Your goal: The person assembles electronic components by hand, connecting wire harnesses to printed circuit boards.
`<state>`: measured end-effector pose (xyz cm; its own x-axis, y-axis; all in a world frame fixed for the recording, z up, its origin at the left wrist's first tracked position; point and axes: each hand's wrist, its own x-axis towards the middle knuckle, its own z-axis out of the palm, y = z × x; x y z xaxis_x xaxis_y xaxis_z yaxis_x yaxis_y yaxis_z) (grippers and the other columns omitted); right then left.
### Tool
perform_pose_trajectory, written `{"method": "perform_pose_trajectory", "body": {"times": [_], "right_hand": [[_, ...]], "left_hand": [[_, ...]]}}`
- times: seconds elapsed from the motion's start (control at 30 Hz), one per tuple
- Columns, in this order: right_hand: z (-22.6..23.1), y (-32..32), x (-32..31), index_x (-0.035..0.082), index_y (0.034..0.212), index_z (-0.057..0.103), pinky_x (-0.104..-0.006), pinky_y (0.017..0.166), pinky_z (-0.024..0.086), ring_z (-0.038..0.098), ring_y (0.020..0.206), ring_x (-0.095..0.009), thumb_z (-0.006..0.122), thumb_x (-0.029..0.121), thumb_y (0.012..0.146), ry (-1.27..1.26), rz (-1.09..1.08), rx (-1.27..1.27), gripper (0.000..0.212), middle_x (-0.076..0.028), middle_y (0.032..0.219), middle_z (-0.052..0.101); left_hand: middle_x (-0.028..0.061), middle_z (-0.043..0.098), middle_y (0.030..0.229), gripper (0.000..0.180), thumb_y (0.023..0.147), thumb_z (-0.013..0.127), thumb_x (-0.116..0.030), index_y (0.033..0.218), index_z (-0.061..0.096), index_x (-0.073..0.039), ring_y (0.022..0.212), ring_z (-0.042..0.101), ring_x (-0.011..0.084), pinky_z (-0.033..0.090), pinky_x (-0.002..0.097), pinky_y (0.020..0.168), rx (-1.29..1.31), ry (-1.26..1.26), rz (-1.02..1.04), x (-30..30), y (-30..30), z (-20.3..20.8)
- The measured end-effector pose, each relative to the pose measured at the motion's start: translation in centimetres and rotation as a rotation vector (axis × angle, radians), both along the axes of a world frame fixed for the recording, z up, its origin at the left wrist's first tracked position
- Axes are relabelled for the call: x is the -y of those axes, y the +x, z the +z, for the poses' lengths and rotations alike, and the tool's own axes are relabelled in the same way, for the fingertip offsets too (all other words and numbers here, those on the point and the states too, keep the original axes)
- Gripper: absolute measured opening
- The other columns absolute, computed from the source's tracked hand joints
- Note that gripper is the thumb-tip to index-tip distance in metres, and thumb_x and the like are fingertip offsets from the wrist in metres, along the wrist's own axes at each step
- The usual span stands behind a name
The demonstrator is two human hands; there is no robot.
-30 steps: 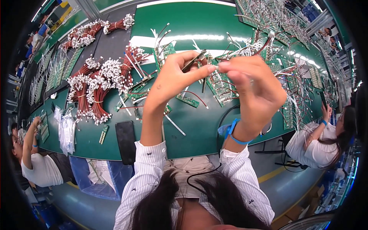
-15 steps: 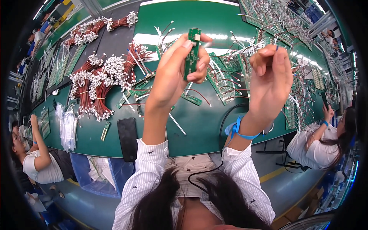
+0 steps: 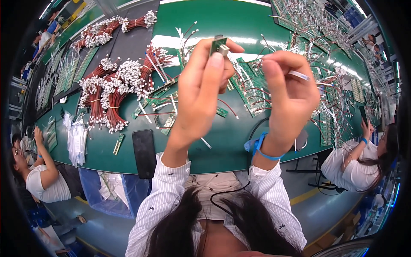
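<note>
My left hand (image 3: pixel 199 85) is closed on a small green circuit board (image 3: pixel 219 43), held up over the table with its thumb pressed by a white connector (image 3: pixel 224 49). The lower part of the board is hidden behind the fingers. To the right, my right hand (image 3: pixel 293 94) has thumb and forefinger brought together. A narrow white strip with a blue mark (image 3: pixel 299 76) sticks out between its fingers; the rest of the strip is hidden. A blue wrist strap (image 3: pixel 269 156) circles my right wrist.
Bundles of red-brown wires with white plugs (image 3: pixel 102 98) lie left. Wired circuit boards (image 3: pixel 252 100) spread behind my hands and to the right. A black phone (image 3: pixel 144 153) and clear plastic bags (image 3: pixel 77 141) rest near the front edge. Other people (image 3: pixel 45 171) sit at both sides.
The board in my left hand has tilted and is more covered by the fingers. My right hand has moved left toward it and turned, bringing the white strip into view.
</note>
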<state>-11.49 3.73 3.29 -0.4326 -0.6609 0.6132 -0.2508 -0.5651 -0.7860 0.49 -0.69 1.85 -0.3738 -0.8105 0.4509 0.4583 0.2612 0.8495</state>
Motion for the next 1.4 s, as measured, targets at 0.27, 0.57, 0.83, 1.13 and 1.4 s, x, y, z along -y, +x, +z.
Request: {"method": "perform_pose_trajectory", "body": {"times": [0.27, 0.57, 0.83, 1.13, 1.4], "right_hand": [[-0.8, 0.7, 0.4, 0.0, 0.085, 0.064, -0.0162, 0.044, 0.021, 0.03, 0.051, 0.0, 0.069, 0.001, 0.073, 0.0, 0.018, -0.046, 0.012, 0.006, 0.06, 0.044], [-0.4, 0.2, 0.1, 0.0, 0.079, 0.065, -0.016, 0.042, 0.019, 0.032, 0.049, 0.002, 0.068, 0.0, 0.073, 0.061, 0.093, -0.001, 0.007, 0.008, 0.056, 0.041], [0.6, -1.8, -1.1, 0.001, 0.071, 0.063, -0.0166, 0.042, 0.018, 0.03, 0.048, 0.002, 0.068, 0.002, 0.072, 0.166, -0.124, -0.097, 0.006, 0.007, 0.054, 0.044], [-2.3, -4.3, 1.4, -0.003, 0.074, 0.057, -0.0318, 0.046, 0.026, 0.032, 0.048, -0.015, 0.065, 0.019, 0.076, 0.446, -0.022, -0.507, 0.023, -0.007, 0.054, 0.038], [-0.7, -3.1, 0.2, -0.003, 0.078, 0.053, -0.029, 0.051, 0.034, 0.042, 0.054, -0.014, 0.042, 0.015, 0.09, 0.424, -0.009, -0.368, 0.024, -0.009, 0.064, 0.05]], "left_hand": [[0.0181, 0.056, 0.097, 0.03, 0.084, 0.042, 0.002, 0.114, 0.044, 0.004, 0.072, 0.059, 0.0311, 0.047, 0.0359, 0.062, 0.263, -0.674, 0.479, 0.1, -1.7, -1.2], [0.0147, 0.057, 0.096, 0.047, 0.064, 0.053, 0.007, 0.111, 0.048, 0.006, 0.069, 0.056, 0.0311, 0.047, 0.037, 0.062, 0.41, -0.784, 0.625, 0.0, -1.5, -1.4], [0.0072, 0.051, 0.074, 0.026, 0.09, 0.036, -0.006, 0.111, 0.049, 0.002, 0.058, 0.043, 0.0119, 0.036, 0.0249, 0.051, 0.258, -0.37, 0.764, 0.7, 1.1, 0.1], [0.0035, 0.045, 0.073, 0.034, 0.089, 0.03, -0.011, 0.118, 0.04, 0.004, 0.059, 0.033, 0.0067, 0.033, 0.0216, 0.053, -0.158, 0.095, -0.045, 0.5, 1.0, 0.1], [0.0009, 0.039, 0.067, 0.028, 0.095, 0.028, -0.011, 0.115, 0.039, 0.004, 0.052, 0.028, 0.0058, 0.028, 0.0202, 0.046, -0.165, 0.1, -0.087, 0.3, 0.4, 0.0]]}}
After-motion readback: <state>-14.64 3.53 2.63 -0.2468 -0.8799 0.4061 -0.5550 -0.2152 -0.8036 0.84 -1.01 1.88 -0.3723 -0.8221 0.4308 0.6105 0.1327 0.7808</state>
